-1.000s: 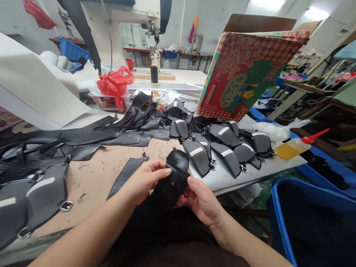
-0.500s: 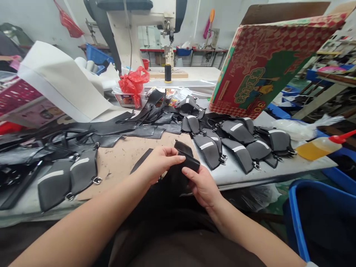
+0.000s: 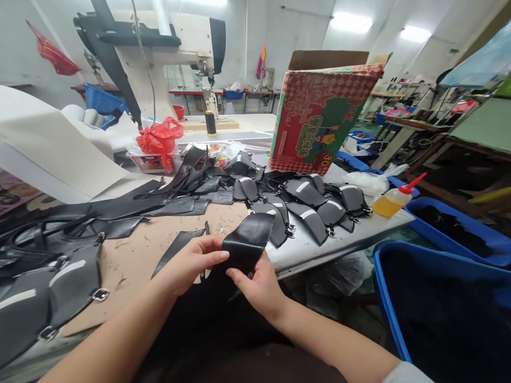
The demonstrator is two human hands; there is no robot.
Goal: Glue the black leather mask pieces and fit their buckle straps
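A glossy black leather piece [image 3: 249, 234] is spread between my two hands, above the front edge of the table. My left hand [image 3: 203, 260] pinches its left side, thumb on top. On the lower right side, my right hand [image 3: 255, 282] grips it with the thumb in front and the fingers partly behind. Another black piece [image 3: 175, 247] lies beside my left hand on the brown board [image 3: 139, 239]. Grey-black cup-shaped pieces [image 3: 305, 191] with white strips and metal rings lie beyond my right hand. More of these cups [image 3: 74, 282] rest at the left.
Black straps [image 3: 120, 205] cross the table. Behind them stand a sewing machine [image 3: 139, 64], a tub with a red bag [image 3: 159, 141] and an upright red-green carton [image 3: 315, 117]. A bottle of yellow liquid [image 3: 391, 202] sits at the right edge, near a blue bin [image 3: 383, 287].
The view has turned right, shifting the scene leftward. The leather piece, folded between my hands before, now has a broad flap raised and opened out above them.
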